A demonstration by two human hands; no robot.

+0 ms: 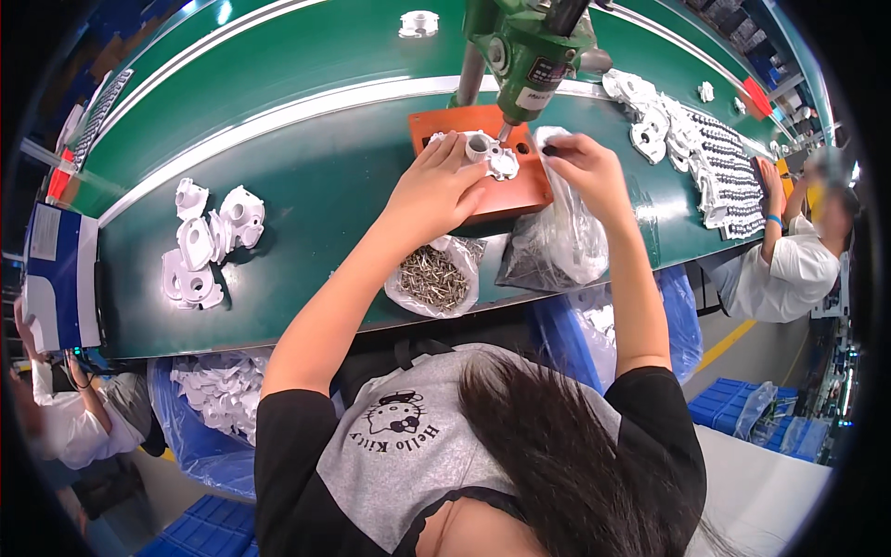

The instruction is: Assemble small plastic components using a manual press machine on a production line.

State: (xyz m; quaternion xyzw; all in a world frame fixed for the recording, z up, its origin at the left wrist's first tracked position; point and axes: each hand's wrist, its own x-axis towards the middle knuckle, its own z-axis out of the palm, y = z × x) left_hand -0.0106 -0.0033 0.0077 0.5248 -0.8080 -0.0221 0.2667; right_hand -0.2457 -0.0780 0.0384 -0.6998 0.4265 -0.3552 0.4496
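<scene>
An orange block (pixel 509 197) sits under the green drill-press-like machine (pixel 534 60), whose narrow tip (pixel 506 132) comes down beside a white moulded housing (pixel 502 163) lying on the block. My left hand (pixel 434 186) rests over the left side of this housing and holds it against the block; part of it is hidden under my fingers. To the right, my right hand (pixel 590 172) is closed in a pinch on a small black piece (pixel 549 150), next to the mouth of a clear plastic bag (pixel 568 237). The piece's exact kind is too small to make out.
An open bag of metal screws (pixel 432 280) stands at the bench's near edge. White housings (pixel 195 251) lie on the left, with rows of parts (pixel 729 176) on the right. Lined bins (pixel 213 399) stand below. Another person (pixel 789 241) works at the right.
</scene>
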